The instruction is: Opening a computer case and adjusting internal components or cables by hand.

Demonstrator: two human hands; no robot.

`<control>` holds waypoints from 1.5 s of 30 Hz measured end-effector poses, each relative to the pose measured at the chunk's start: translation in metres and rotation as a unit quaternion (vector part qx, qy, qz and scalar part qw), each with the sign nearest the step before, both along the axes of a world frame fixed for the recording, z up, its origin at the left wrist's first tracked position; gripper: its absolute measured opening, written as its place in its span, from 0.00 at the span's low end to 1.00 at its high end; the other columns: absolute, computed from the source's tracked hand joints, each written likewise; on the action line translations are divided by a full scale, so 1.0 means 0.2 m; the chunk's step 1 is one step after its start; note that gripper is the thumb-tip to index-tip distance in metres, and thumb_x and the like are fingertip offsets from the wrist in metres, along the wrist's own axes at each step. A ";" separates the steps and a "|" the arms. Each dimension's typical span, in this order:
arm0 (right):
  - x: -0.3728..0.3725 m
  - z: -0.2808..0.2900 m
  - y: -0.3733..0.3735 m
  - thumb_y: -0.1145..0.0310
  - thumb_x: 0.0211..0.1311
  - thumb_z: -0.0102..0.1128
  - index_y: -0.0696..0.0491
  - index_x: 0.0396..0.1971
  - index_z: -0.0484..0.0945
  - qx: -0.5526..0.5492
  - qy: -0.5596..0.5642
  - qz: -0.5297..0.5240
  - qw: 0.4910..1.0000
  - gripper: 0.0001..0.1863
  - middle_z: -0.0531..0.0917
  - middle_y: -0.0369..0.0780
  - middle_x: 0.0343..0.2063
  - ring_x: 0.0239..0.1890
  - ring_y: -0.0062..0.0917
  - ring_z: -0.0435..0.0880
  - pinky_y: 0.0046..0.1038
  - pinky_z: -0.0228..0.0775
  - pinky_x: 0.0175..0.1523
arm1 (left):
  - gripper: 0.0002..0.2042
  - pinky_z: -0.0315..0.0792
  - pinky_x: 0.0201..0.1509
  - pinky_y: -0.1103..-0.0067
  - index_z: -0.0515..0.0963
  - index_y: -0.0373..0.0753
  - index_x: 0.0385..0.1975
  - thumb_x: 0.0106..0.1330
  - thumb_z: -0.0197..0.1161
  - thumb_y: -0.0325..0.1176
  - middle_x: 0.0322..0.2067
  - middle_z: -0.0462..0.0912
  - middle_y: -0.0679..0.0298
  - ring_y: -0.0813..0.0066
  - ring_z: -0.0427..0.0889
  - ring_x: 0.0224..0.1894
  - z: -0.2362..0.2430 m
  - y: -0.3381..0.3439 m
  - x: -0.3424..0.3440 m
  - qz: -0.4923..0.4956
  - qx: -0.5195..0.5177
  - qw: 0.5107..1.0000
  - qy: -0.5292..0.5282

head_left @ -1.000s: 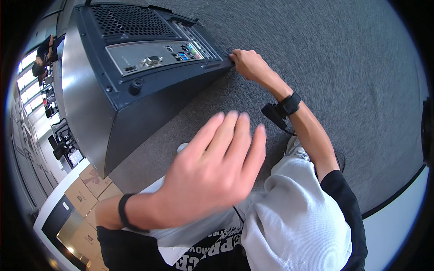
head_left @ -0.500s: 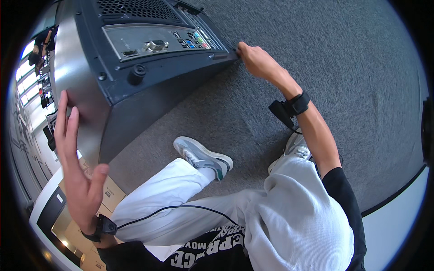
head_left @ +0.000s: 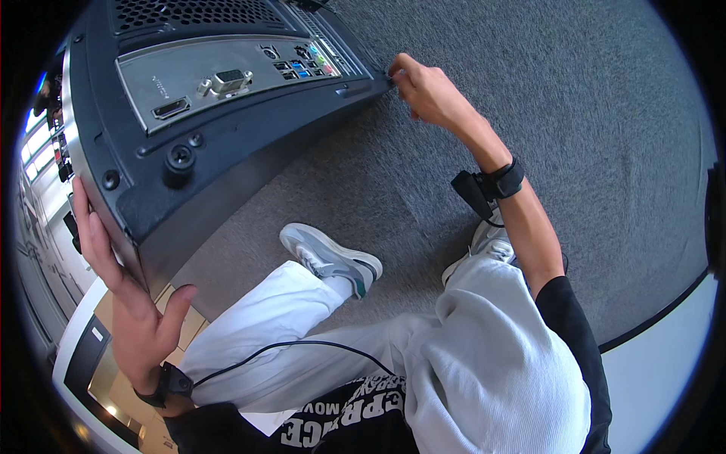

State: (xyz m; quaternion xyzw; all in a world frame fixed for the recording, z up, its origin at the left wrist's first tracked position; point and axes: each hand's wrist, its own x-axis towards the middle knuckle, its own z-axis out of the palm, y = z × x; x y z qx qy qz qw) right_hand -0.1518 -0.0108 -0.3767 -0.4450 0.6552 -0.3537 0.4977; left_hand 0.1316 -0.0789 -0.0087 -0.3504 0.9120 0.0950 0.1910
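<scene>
A dark computer tower (head_left: 242, 163) stands tilted at the upper left, its rear panel facing up at me. On that panel is a silver port plate (head_left: 181, 76) with a video connector (head_left: 229, 80) and several small sockets. A black thumbscrew (head_left: 179, 163) sticks up near the closest corner. My left hand (head_left: 140, 321) lies along the tower's left side, fingers stretched and thumb apart. At the far lower corner of the rear panel is my right hand (head_left: 432, 92), its fingers curled in a pinch at the edge. Whatever those fingertips grip is hidden.
Grey carpet (head_left: 544, 91) spreads under the tower and around my shoes (head_left: 333, 261). Cardboard boxes (head_left: 155, 431) stand at the lower left. A thin black cable (head_left: 302, 344) runs from my left wrist across my lap. A white surface (head_left: 665, 371) borders the carpet at the right.
The tower has come nearer and shifted left, tilting more toward me. My left hand has moved slightly down and left with it. My right hand's fingers have curled differently at the corner.
</scene>
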 end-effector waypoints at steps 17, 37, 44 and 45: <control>0.02 -0.10 -0.07 0.69 0.74 0.49 0.63 0.33 0.72 0.015 0.036 0.051 0.998 0.12 0.81 0.54 0.24 0.30 0.51 0.85 0.45 0.77 0.35 | 0.54 0.45 0.78 0.53 0.36 0.49 0.78 0.51 0.62 0.24 0.77 0.32 0.41 0.38 0.37 0.79 -0.07 -0.04 -0.02 0.020 -0.009 1.000 0.021; 0.07 -0.14 -0.02 0.65 0.78 0.45 0.57 0.36 0.66 -0.072 0.163 0.016 0.984 0.11 0.80 0.49 0.20 0.24 0.46 0.82 0.44 0.71 0.28 | 0.54 0.61 0.75 0.57 0.33 0.49 0.78 0.53 0.58 0.17 0.78 0.29 0.51 0.49 0.43 0.79 -0.02 -0.02 -0.12 -0.042 -0.036 0.998 -0.033; 0.07 -0.07 -0.04 0.63 0.78 0.45 0.58 0.37 0.68 -0.021 0.163 0.035 0.986 0.13 0.80 0.50 0.19 0.24 0.49 0.82 0.47 0.73 0.30 | 0.52 0.56 0.77 0.56 0.36 0.48 0.78 0.53 0.59 0.19 0.78 0.31 0.50 0.47 0.38 0.79 -0.07 -0.02 -0.09 -0.014 -0.011 0.999 0.029; 0.07 -0.09 -0.03 0.63 0.78 0.45 0.58 0.37 0.68 -0.021 0.164 0.034 0.986 0.13 0.80 0.50 0.19 0.24 0.49 0.82 0.47 0.73 0.30 | 0.51 0.55 0.77 0.56 0.37 0.47 0.78 0.54 0.59 0.20 0.78 0.31 0.50 0.47 0.37 0.79 -0.07 -0.03 -0.09 -0.032 -0.019 0.999 0.032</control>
